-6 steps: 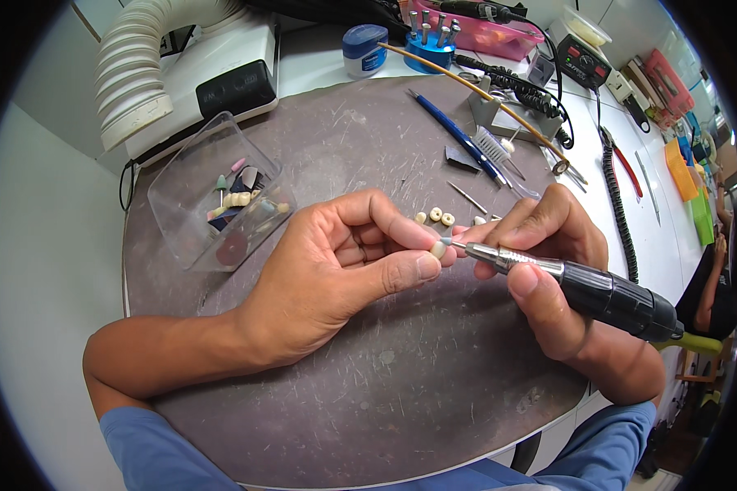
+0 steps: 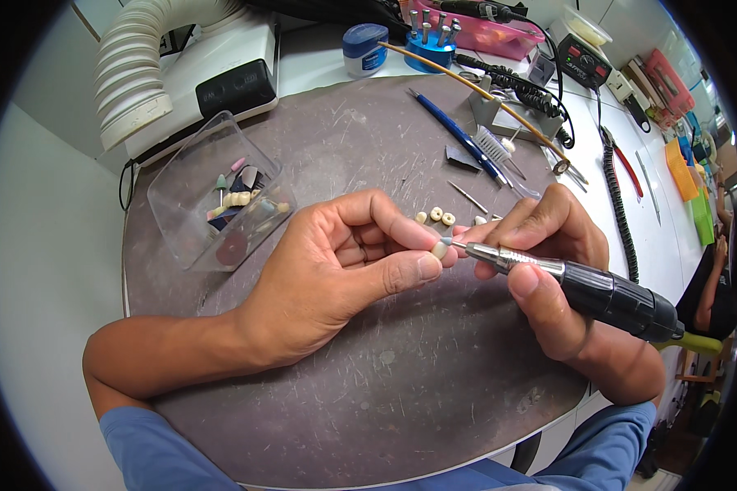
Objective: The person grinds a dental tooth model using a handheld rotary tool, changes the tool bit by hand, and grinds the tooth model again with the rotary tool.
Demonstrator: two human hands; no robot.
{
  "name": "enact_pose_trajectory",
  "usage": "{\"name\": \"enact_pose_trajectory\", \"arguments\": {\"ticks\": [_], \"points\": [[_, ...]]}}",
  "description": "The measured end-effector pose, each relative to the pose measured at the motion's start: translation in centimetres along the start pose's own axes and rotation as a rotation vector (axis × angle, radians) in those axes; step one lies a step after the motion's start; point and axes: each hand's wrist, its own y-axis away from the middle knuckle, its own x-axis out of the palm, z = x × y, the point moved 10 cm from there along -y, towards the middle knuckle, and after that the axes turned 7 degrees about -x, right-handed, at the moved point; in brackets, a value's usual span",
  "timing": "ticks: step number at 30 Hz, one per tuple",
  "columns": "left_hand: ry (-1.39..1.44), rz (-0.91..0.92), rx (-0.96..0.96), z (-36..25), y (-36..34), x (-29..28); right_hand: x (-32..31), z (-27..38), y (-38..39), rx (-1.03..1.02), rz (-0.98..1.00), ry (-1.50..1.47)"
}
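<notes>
Between the fingertips of my left hand (image 2: 344, 278) is a small cream tooth crown (image 2: 438, 249). My right hand (image 2: 553, 270) grips a black and silver rotary handpiece (image 2: 598, 290), whose small grey-blue tip (image 2: 446, 241) touches the crown. Just beyond my hands, loose cream crowns (image 2: 436, 214) and a thin metal pin (image 2: 467, 196) lie on the grey work mat (image 2: 368, 409). A clear plastic box (image 2: 176, 204) at left holds more crowns, coloured burs and other small pieces.
A white machine with a ribbed hose (image 2: 131, 90) stands back left. A blue-lidded jar (image 2: 364, 51), blue bur stand (image 2: 430, 53), pink tray (image 2: 508, 37), blue pen (image 2: 454, 131) and control box (image 2: 583, 61) line the back. Another person's arm (image 2: 704, 295) shows at far right.
</notes>
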Motion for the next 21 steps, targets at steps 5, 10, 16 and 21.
{"name": "enact_pose_trajectory", "arguments": {"ticks": [5, 10, 16, 21], "points": [[0.001, -0.002, -0.001, -0.01, -0.01, -0.01, -0.03, -0.07, 0.04, 0.020, 0.002, 0.004], [-0.013, -0.001, -0.002, -0.07, 0.02, 0.09, -0.07, 0.03, 0.02, 0.023, -0.004, 0.003], [-0.016, 0.004, -0.006, 0.10, -0.03, -0.06, 0.02, -0.04, -0.02, 0.026, 0.003, 0.015], [-0.026, 0.013, -0.008, 0.13, -0.03, -0.02, 0.08, 0.04, -0.03, 0.011, 0.015, 0.005]]}}
